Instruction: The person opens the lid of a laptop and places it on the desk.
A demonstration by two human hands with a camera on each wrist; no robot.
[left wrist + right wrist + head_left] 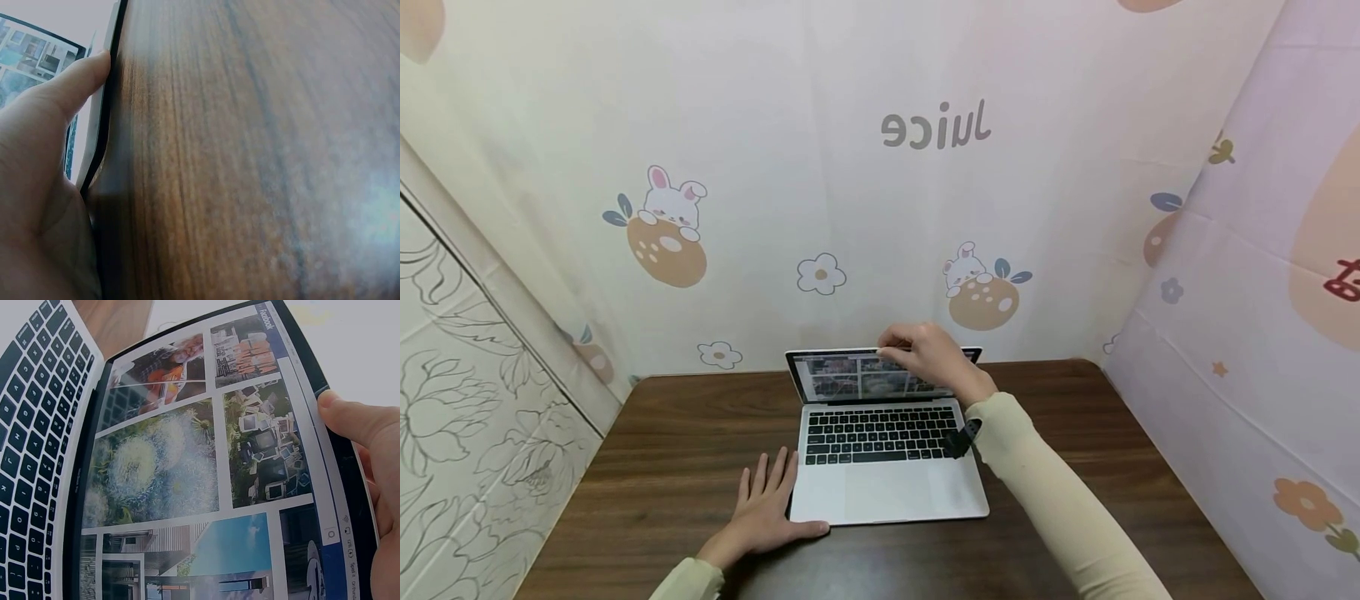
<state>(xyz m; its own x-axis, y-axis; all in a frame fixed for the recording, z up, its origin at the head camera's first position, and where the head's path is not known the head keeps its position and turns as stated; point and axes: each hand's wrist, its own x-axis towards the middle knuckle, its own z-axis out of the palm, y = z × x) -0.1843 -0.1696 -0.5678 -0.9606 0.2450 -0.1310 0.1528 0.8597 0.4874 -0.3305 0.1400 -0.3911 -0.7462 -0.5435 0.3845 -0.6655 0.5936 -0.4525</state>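
On the bench (pixel 685 442), toward the far edge, a laptop (pixel 887 437) with its lid (pixel 850 379) tilted up. Behind the lid, a short stretch of wood, then printed cloth (pixel 820 192); more room to the left and right of the base, and in front. At the lid's top edge, the right hand (pixel 928 354), pinching it: thumb (pixel 353 422) on the front border, other fingers bent behind. By the front left corner, the left hand (pixel 763 512), spread wide on the wood, thumb along the front edge, fingertips at the left edge.

Hidden behind the right hand in the head view: part of the lit screen (pixel 206 456). Behind the dark wrist device (pixel 961 440): some keys (pixel 865 433) on the right. Behind the lid in the right wrist view: most of the gripping fingers. Cut off at the bottom: the near edge of the bench and both pale sleeves (pixel 1052 492). In the left wrist view, only the thumb and part of the palm, beside blurred wood. On the screen, a page of pictures, hard to make out from the head; clearer in the right wrist view, with heaped monitors under a blue "Facebook" bar.
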